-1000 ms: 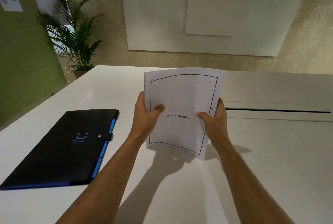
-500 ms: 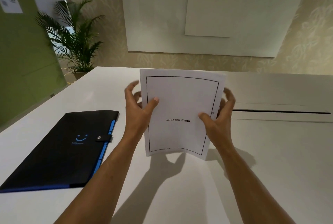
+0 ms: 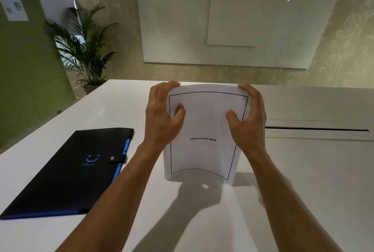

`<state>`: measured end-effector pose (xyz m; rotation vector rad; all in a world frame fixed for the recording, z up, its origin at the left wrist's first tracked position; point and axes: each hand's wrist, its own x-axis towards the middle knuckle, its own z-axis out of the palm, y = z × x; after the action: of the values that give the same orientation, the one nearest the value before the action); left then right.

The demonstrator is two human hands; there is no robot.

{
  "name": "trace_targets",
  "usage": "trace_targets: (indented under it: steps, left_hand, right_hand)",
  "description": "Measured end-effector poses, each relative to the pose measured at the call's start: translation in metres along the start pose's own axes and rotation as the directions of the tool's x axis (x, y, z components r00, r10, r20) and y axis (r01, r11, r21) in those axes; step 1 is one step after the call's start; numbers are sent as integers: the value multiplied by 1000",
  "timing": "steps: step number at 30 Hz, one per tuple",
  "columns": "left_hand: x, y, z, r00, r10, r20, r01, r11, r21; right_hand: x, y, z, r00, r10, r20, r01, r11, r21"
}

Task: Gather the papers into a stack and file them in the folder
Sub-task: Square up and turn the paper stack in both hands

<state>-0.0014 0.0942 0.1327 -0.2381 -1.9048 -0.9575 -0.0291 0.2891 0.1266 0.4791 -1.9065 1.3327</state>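
A stack of white papers (image 3: 204,154) stands upright on its lower edge on the white table (image 3: 303,180); the front sheet has a black border and the upside-down word BIBLIOGRAPHY. My left hand (image 3: 162,118) grips the stack's upper left corner, thumb on the front. At the upper right corner my right hand (image 3: 248,120) holds it the same way. The black folder (image 3: 66,170) with blue edge and snap strap lies shut on the table to the left, apart from the papers.
A long narrow slot (image 3: 315,129) runs across the table to the right of the papers. Beyond the table's far left corner stands a potted palm (image 3: 85,49). Whiteboards (image 3: 222,22) hang on the far wall.
Both hands have slid from the stack's sides up to its top corners. The stack has dropped until its lower edge rests on the table.
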Motion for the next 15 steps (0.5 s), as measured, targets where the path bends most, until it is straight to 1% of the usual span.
trace_targets:
  steps: [4, 8, 10, 15]
  left_hand:
    - [1, 1, -2, 1000, -3, 3, 3, 999, -36]
    - [0, 2, -5, 999, -21, 38, 25, 995, -95]
    - [-1, 4, -5, 998, -47, 50, 54, 987, -151]
    - [-6, 8, -2, 991, -133, 32, 136, 947, -292]
  right_hand:
    - [3, -2, -3, 999, 3, 39, -3, 1000, -1]
    - [6, -4, -6, 999, -29, -25, 29, 1000, 1]
    - [8, -5, -6, 999, -30, -26, 30, 999, 24]
    - [3, -10, -4, 999, 39, 32, -43, 992, 116]
